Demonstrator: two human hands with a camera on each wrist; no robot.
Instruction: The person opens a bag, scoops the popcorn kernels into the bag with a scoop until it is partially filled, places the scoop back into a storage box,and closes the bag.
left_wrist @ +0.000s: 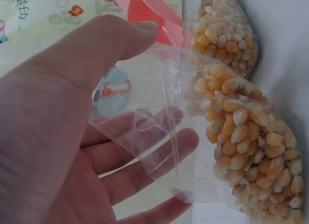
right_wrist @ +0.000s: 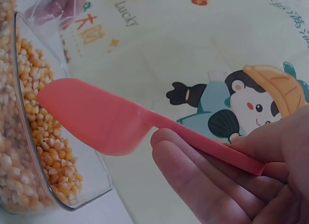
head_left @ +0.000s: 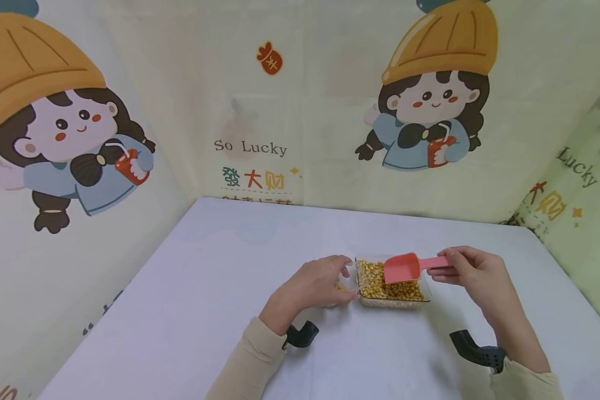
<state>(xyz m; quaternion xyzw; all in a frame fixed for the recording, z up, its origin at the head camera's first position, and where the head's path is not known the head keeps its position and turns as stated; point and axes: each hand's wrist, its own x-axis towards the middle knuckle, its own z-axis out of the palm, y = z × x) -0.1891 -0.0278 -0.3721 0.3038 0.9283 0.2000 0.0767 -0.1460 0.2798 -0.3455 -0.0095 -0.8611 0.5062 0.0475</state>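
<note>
Head view | pink scoop (head_left: 402,268) over clear tub (head_left: 420,300) | yellow corn kernels (head_left: 375,275)

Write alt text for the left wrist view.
A left hand pinches the mouth of a clear plastic bag partly filled with yellow corn kernels. A pink scoop shows behind it, above a clear container of kernels.

White table (head_left: 190,289), corn container (head_left: 375,301) on it

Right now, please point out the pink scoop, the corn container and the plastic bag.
pink scoop (head_left: 401,268): head view, on its bowl.
corn container (right_wrist: 94,183): right wrist view, on its clear side wall.
plastic bag (left_wrist: 145,113): left wrist view, on its empty clear film.
</note>
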